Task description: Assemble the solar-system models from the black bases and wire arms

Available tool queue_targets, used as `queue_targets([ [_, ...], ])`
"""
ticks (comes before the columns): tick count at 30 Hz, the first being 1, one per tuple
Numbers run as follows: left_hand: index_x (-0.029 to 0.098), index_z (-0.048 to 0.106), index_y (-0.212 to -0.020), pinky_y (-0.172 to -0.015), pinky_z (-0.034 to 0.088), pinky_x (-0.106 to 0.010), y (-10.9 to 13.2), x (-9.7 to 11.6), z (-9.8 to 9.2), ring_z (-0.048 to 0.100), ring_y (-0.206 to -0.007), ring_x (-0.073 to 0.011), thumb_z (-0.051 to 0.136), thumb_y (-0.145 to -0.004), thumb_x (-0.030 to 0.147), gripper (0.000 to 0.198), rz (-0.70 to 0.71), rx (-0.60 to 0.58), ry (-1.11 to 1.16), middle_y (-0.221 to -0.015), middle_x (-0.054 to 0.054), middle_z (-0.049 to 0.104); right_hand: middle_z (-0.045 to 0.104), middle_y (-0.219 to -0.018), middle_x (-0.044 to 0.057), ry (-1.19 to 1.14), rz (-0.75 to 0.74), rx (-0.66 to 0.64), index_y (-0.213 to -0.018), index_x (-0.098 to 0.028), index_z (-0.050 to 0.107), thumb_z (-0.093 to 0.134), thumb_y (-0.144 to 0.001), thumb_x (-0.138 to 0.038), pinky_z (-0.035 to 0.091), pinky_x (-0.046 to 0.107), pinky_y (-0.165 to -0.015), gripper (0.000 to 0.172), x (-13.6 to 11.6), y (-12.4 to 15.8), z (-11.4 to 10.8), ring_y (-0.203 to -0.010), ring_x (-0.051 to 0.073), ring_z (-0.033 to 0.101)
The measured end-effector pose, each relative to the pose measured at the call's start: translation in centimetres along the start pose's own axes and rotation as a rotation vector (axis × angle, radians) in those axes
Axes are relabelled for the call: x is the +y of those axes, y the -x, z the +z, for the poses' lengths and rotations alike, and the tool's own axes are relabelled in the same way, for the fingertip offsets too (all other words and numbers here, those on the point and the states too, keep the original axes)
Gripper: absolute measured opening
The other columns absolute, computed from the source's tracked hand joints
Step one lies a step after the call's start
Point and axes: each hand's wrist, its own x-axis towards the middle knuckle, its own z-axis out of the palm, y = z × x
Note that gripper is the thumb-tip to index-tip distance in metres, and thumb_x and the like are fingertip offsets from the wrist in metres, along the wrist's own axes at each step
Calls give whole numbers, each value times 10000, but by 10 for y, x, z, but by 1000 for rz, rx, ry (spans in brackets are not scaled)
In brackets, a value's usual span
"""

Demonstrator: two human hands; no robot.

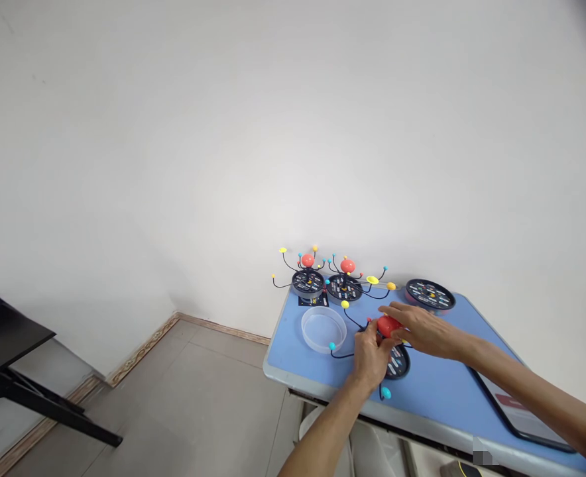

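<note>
A solar system model with a round black base (399, 363) stands on the table in front of me. Curved black arms reach out from it, ending in coloured balls such as a yellow one (345, 305) and blue ones (332, 346). On its top is a red ball (386, 325). My right hand (417, 328) is closed around that red ball from the right. My left hand (371, 358) grips the model just below and left of the ball; its fingertips partly hide the centre post. A clear round plastic dish (323, 329) lies left of my left hand.
Two similar models (307, 281) (344, 286) stand at the back left of the blue table (293, 351). Behind my right hand lies another round black base (430, 294). A dark-edged flat tray (526, 404) sits under my right forearm. A black table (4, 338) is far left.
</note>
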Motion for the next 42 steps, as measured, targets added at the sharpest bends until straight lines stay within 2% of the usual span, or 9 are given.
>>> queue_targets([
  [2,200,668,-931,-483,347,-217,0,1,0,442,-430,-103,644,-847,460,274,7,7,-7,-509,77,498,612,-838,69,19,33,-21,-850,-202,590,497,-850,-187,376,286,-576,95,-1,-1,0,-655,175,566],
  [5,196,668,-917,-487,340,-221,0,4,1,430,-426,-103,644,-848,458,272,19,14,-16,-497,78,487,564,-751,57,48,69,-42,-701,-208,529,440,-885,-215,340,287,-535,205,-5,-3,1,-559,151,492],
  [7,195,655,-869,-487,338,-222,0,5,1,432,-432,-104,645,-844,462,268,12,14,-14,-494,76,483,550,-744,54,58,65,-45,-676,-210,508,427,-879,-190,328,285,-529,220,-7,-3,1,-545,143,465],
  [15,196,629,-821,-474,337,-223,-1,1,2,435,-426,-104,679,-806,477,286,-3,24,52,-477,84,471,596,-854,70,43,-71,-56,-788,-214,559,418,-885,-129,366,283,-596,191,-5,-3,-1,-692,173,540],
  [20,193,642,-827,-475,344,-221,-2,-1,2,445,-427,-104,682,-806,435,246,-13,33,41,-491,75,494,559,-785,58,94,-41,-33,-766,-210,549,440,-848,-98,297,280,-541,176,-2,-3,3,-602,160,488],
  [23,186,662,-876,-466,349,-216,-2,-1,3,429,-429,-99,687,-805,421,247,-15,41,33,-509,74,503,542,-756,50,113,-20,-27,-747,-212,530,458,-839,-98,271,282,-536,163,-3,-5,6,-587,161,472],
  [29,167,692,-961,-480,371,-213,-2,-3,2,363,-443,-92,692,-800,369,258,-5,55,-27,-500,84,460,573,-752,56,66,35,-40,-743,-218,515,356,-960,-232,316,278,-537,270,-3,-5,1,-572,163,503],
  [34,159,642,-1176,-501,387,-216,-1,-2,2,387,-453,-101,697,-796,366,436,-33,57,-36,-500,93,453,607,-781,55,1,42,-58,-783,-214,536,371,-954,-230,372,271,-592,238,-3,-2,-8,-641,165,548],
  [42,166,665,-1028,-481,374,-221,0,8,0,438,-425,-110,663,-828,441,340,-24,23,-30,-484,77,482,597,-843,71,-12,30,-111,-746,-205,516,418,-887,-144,368,280,-607,182,-8,-1,-15,-677,169,562],
])
